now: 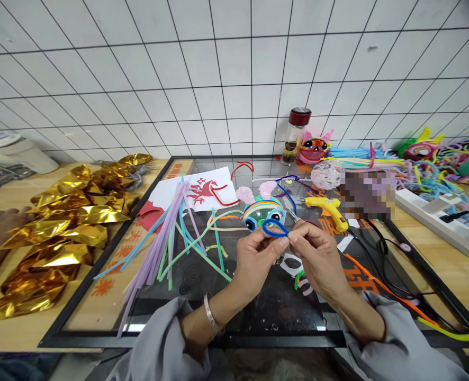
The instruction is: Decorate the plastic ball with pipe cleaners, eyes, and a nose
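Note:
Between my two hands a blue pipe cleaner (274, 228) is bent into a loop. My left hand (258, 259) pinches one side of it, and my right hand (316, 254) pinches the crossed ends. Just behind the loop sits a round animal head with big eyes and pink ears (258, 209), partly covered by my fingers. Scissors (293, 212) lie beside it, largely hidden by my right hand. A yellow glue gun (330, 209) rests beyond my right hand. To the left is a bundle of lilac, green and blue pipe cleaners (171, 227).
Gold foil pieces (68, 227) cover the left side, where another person's hand (4, 233) reaches in. A glass bottle (296, 137) stands by the tiled wall. A white power strip (443, 222), black cables (381, 259) and piled pipe cleaners (425, 169) occupy the right.

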